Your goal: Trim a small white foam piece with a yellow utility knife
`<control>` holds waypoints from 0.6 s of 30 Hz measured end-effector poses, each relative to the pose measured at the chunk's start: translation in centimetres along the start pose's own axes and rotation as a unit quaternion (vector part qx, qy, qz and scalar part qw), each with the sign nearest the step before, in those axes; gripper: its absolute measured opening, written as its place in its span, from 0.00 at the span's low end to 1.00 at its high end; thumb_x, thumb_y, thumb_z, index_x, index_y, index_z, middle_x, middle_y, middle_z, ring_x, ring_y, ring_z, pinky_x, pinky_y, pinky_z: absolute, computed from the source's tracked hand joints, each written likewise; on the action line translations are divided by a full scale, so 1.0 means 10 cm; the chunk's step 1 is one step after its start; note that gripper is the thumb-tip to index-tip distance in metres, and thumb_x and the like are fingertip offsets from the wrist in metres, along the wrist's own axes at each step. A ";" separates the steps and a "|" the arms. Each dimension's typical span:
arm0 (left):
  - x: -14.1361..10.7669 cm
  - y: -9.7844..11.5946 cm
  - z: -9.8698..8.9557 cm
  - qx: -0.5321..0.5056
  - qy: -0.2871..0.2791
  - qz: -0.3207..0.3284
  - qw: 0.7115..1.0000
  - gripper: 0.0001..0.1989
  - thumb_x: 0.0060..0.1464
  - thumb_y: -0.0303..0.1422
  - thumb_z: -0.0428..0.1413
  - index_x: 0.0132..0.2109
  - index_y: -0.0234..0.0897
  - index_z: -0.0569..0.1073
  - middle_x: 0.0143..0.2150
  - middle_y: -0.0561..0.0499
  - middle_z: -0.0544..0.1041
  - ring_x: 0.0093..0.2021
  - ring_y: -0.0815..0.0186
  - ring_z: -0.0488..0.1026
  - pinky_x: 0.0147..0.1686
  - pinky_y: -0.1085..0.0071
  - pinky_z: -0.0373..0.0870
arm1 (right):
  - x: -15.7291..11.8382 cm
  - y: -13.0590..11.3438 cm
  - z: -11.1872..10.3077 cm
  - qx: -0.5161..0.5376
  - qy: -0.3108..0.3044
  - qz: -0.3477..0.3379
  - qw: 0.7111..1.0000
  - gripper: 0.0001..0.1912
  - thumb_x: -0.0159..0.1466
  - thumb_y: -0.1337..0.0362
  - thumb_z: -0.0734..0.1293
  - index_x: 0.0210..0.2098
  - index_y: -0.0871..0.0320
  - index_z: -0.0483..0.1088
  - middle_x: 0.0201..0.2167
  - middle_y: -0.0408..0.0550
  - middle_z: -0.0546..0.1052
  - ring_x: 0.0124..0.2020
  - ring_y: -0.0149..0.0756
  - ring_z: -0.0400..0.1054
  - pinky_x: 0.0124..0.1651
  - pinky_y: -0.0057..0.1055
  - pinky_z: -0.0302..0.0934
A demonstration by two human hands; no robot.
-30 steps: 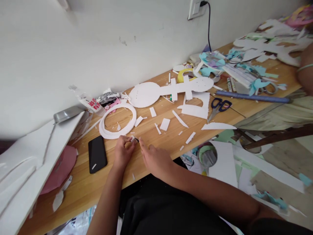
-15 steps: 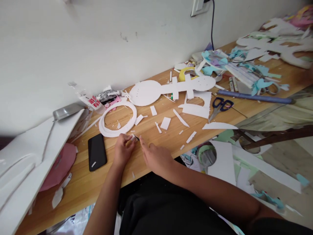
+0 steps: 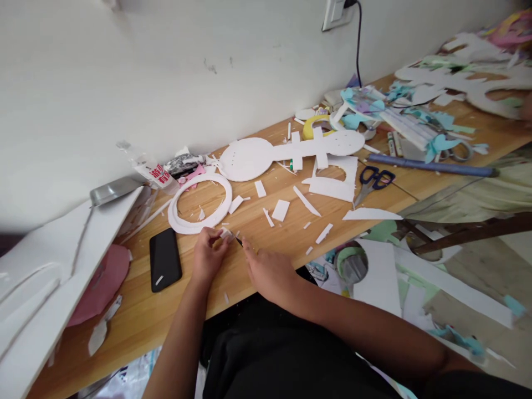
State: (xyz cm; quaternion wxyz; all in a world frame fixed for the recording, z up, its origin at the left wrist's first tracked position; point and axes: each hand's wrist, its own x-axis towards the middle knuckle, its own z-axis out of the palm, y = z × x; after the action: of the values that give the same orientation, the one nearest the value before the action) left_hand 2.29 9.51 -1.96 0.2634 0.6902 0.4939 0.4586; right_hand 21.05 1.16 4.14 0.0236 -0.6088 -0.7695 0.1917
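Observation:
My left hand [image 3: 206, 256] pinches a small white foam piece [image 3: 225, 233] against the wooden table [image 3: 257, 244], just below a white foam ring [image 3: 200, 203]. My right hand [image 3: 266, 270] rests beside it and holds a small dark blade [image 3: 238, 240], whose tip touches the foam piece. The two hands are almost touching. A black phone [image 3: 165, 259] lies flat to the left of my left hand.
Foam scraps and strips litter the table. A large white dumbbell-shaped foam cutout [image 3: 286, 151] lies behind, with blue-handled scissors [image 3: 373, 181] to the right. A white board [image 3: 50, 266] leans at the left. Glue bottle [image 3: 149, 169] by the wall. Paper clutter fills the far right.
My right hand has slid slightly right and toward me with the blade. The left hand keeps its pinch on the small piece.

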 end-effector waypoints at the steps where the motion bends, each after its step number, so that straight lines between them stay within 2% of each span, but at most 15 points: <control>1: 0.00 0.01 0.00 -0.001 -0.002 -0.003 1.000 0.11 0.50 0.34 0.61 0.34 0.39 0.65 0.34 0.53 0.69 0.38 0.68 0.74 0.43 0.64 0.76 | 0.00 0.00 0.00 0.001 -0.001 0.001 1.000 0.29 0.71 0.62 0.51 0.69 0.57 0.43 0.37 0.58 0.77 0.35 0.45 0.74 0.37 0.38 0.66; 7: -0.01 0.04 0.00 -0.005 -0.005 -0.020 1.000 0.12 0.50 0.34 0.62 0.34 0.39 0.65 0.35 0.53 0.69 0.37 0.68 0.74 0.42 0.65 0.76 | 0.03 -0.01 0.02 -0.013 -0.003 -0.005 1.000 0.30 0.69 0.64 0.55 0.69 0.60 0.46 0.35 0.58 0.77 0.34 0.47 0.75 0.35 0.37 0.66; 12: -0.01 0.02 0.01 -0.048 -0.002 -0.072 0.996 0.13 0.48 0.35 0.62 0.34 0.39 0.65 0.37 0.52 0.70 0.36 0.67 0.76 0.34 0.70 0.76 | 0.00 -0.02 0.00 -0.028 -0.013 -0.008 0.999 0.31 0.68 0.67 0.54 0.69 0.62 0.45 0.34 0.57 0.78 0.34 0.46 0.75 0.34 0.37 0.66; 14: 0.02 0.00 -0.02 -0.080 0.024 -0.091 0.992 0.14 0.47 0.36 0.64 0.35 0.39 0.65 0.36 0.52 0.71 0.34 0.68 0.76 0.31 0.71 0.75 | -0.05 -0.01 -0.03 -0.035 -0.017 -0.012 0.999 0.30 0.68 0.67 0.55 0.69 0.63 0.46 0.32 0.57 0.78 0.33 0.46 0.75 0.34 0.36 0.66; 16: 0.05 -0.03 -0.07 -0.127 0.077 -0.101 0.984 0.16 0.45 0.35 0.65 0.35 0.39 0.65 0.35 0.53 0.72 0.32 0.70 0.75 0.31 0.73 0.74 | -0.08 0.02 -0.06 -0.041 -0.014 -0.013 0.999 0.29 0.69 0.65 0.55 0.68 0.60 0.49 0.31 0.55 0.78 0.32 0.46 0.75 0.34 0.36 0.65; 18: 0.07 -0.05 -0.13 -0.190 0.121 -0.111 0.968 0.17 0.45 0.36 0.65 0.36 0.40 0.65 0.35 0.53 0.73 0.33 0.70 0.75 0.33 0.72 0.74 | -0.06 0.06 -0.08 -0.039 0.016 -0.006 0.999 0.28 0.69 0.63 0.55 0.68 0.58 0.50 0.32 0.54 0.78 0.32 0.45 0.74 0.34 0.36 0.65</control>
State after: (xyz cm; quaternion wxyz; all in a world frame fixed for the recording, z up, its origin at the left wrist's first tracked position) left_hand 0.99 10.23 -1.59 0.3773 0.5075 0.4990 0.5924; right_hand 21.96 0.90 4.81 0.0136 -0.6075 -0.7795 0.1518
